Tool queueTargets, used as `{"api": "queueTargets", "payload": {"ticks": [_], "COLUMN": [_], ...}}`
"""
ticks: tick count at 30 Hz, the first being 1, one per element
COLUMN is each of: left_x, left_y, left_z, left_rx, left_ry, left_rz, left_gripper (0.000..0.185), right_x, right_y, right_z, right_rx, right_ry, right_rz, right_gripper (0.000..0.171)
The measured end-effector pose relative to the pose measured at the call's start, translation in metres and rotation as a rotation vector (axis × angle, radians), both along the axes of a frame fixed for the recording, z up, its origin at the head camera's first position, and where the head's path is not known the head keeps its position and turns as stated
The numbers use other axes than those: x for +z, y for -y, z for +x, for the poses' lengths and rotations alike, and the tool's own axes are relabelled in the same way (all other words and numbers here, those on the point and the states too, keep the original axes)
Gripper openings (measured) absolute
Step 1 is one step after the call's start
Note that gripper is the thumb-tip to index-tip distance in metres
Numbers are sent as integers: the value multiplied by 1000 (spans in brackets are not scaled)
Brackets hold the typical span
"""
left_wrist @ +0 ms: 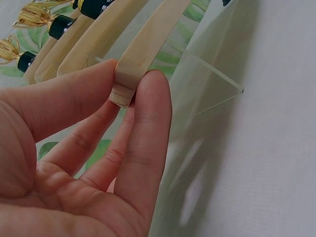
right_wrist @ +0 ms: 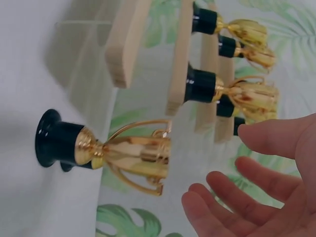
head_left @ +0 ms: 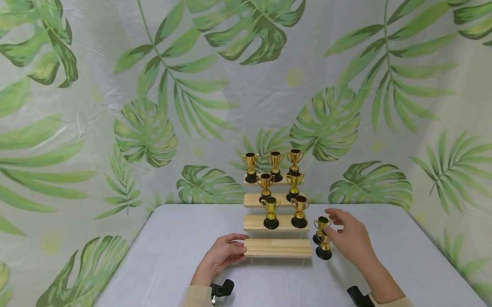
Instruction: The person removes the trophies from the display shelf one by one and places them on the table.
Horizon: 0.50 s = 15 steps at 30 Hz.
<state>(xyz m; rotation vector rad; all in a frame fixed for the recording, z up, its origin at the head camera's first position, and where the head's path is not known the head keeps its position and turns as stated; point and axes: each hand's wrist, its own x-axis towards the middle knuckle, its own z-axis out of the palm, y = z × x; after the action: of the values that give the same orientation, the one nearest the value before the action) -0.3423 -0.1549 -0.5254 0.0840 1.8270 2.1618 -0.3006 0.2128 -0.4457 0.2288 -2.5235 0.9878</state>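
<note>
Left hand (head_left: 221, 257) pinches the lowest wooden step (head_left: 277, 248) at its end. Right hand (head_left: 349, 238), fingers spread and empty, hovers beside the gold trophy (head_left: 323, 246) on the table (head_left: 176, 242).

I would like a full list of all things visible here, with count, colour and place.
trophy cups on stand: seven, gold with black bases; three on the top step, two on each of the next two steps
trophy cups on table: two, gold with black bases, right of the stand
stepped stand: one, pale wood; lowest step bare
table: one, grey-white
backdrop: one, white with green leaves
left hand: fingers pinch the lowest step's left end
right hand: open, beside the two table cups
</note>
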Motion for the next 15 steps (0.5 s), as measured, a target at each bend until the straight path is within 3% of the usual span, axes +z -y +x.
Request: {"api": "queueTargets", "payload": {"ticks": [10,15], "left_x": [-1,-1], "left_y": [0,0], "left_z": [-1,-1], "left_rx": [-3,-1], "left_ry": [1,1], "left_rz": [2,4], "left_gripper": [45,45], "right_x": [9,16], "right_y": [10,16], "right_z": [-3,-5], "right_rx": [1,1], "right_ry": [-43,-23], "right_rz": [-40,-70], "right_gripper": [46,46]}}
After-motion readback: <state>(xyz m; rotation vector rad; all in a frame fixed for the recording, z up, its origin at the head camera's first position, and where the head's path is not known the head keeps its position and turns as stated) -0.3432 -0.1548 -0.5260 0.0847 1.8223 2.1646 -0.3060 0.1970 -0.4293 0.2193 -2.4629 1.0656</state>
